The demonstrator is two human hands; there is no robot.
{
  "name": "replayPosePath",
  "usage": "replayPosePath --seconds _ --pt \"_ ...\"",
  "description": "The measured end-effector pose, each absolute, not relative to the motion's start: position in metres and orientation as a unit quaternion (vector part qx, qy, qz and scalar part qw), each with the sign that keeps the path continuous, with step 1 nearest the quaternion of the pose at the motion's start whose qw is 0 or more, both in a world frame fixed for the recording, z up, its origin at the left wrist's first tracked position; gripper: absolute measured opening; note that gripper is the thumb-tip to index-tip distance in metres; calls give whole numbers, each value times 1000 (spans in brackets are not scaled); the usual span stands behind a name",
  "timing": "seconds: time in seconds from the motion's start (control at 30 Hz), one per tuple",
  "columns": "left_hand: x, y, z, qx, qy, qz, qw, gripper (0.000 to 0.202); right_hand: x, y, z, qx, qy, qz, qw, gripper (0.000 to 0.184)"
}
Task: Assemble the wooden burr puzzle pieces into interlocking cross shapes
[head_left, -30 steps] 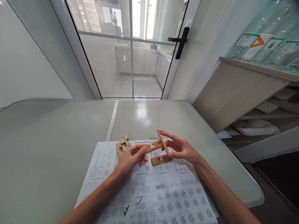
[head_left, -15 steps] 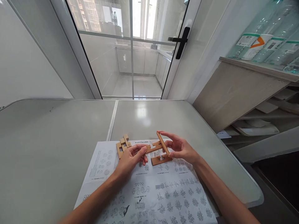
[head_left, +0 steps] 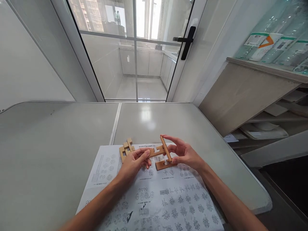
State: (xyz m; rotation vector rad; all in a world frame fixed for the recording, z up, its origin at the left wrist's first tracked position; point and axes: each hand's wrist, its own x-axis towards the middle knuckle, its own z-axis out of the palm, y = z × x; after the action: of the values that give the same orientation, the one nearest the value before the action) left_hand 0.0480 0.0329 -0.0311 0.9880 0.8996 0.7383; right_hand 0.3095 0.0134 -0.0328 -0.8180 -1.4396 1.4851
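Observation:
Between thumb and fingers, my left hand (head_left: pixel 137 161) grips the left end of a notched flat wooden puzzle piece (head_left: pixel 154 152). My right hand (head_left: pixel 184 153) pinches a second wooden puzzle piece (head_left: pixel 166 149), seen nearly edge-on, by its upper and lower ends. The two pieces cross at the right end of the first one; whether they interlock I cannot tell. Under them, a third slotted wooden piece (head_left: pixel 160 165) lies on the printed sheet (head_left: pixel 149 184). Behind my left hand sits a cluster of lighter interlocked wooden pieces (head_left: pixel 126 148), partly hidden by that hand.
The sheet, covered in small line diagrams, lies on a pale table (head_left: pixel 60 154) with a seam strip (head_left: pixel 116 123). Beyond the far edge stands a glass door with a black handle (head_left: pixel 187 41). At right, a shelf unit (head_left: pixel 250 96) carries large plastic bottles (head_left: pixel 276 41).
The piece in my right hand has shifted slightly left along the notched piece. My left hand keeps nearly the same place and hold.

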Motion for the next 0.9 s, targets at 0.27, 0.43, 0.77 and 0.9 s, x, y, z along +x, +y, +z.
replayPosePath --seconds 0.27,0.43,0.77,0.9 --pt "50 31 -28 458 401 330 721 49 299 11 -38 -336 -584 591 443 75" --pt "52 30 -28 477 380 319 726 50 287 6 -41 -342 -568 609 435 83" --pt "54 29 -23 502 381 308 713 52 275 1 -37 -356 -550 629 417 95" --pt "55 27 -20 509 383 305 708 51 274 -1 -36 -361 -554 622 419 95"
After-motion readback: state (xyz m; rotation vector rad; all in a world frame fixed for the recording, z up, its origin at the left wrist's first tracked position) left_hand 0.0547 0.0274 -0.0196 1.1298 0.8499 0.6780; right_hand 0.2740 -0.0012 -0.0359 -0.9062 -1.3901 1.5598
